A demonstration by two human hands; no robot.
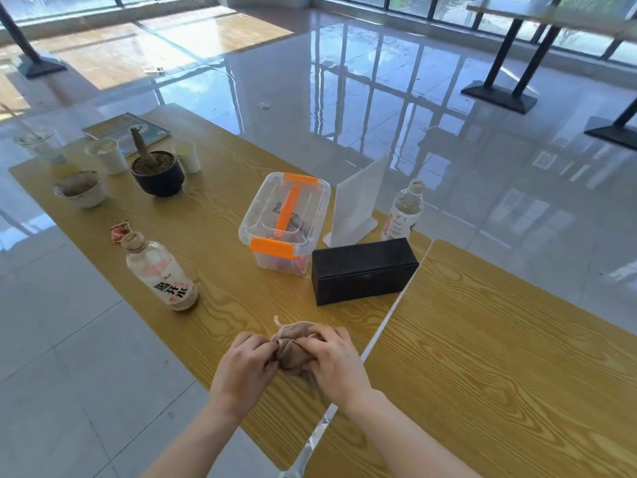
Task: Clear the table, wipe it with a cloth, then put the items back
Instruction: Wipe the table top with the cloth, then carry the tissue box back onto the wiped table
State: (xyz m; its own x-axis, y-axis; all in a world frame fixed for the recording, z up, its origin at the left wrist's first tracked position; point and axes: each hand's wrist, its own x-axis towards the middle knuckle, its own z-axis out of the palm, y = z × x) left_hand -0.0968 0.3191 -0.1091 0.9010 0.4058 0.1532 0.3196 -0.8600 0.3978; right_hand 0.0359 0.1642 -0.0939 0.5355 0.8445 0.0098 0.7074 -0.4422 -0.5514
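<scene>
Hands work together at the near edge of the yellow wood-grain table (pixel 241 291): the left hand (pixel 243 369) and the right hand (pixel 336 362) both pinch a crumpled brown cloth (pixel 291 350), with fingers curled tight into its folds, and it rests on the table just in front of the person. I judge the task is at an early stage or in the middle, because many items stand on the table and I cannot tell if it is already wiped. A clear plastic box with orange clips (pixel 284 222) is closed and holds some small dark and red things that are too blurred to name. Beside it lies a black rectangular box (pixel 363 270), closed. The dark round bowl (pixel 158 174) holds brown matter with a pestle-like stick. The near clear bottle with red label (pixel 160 272) looks almost empty.
</scene>
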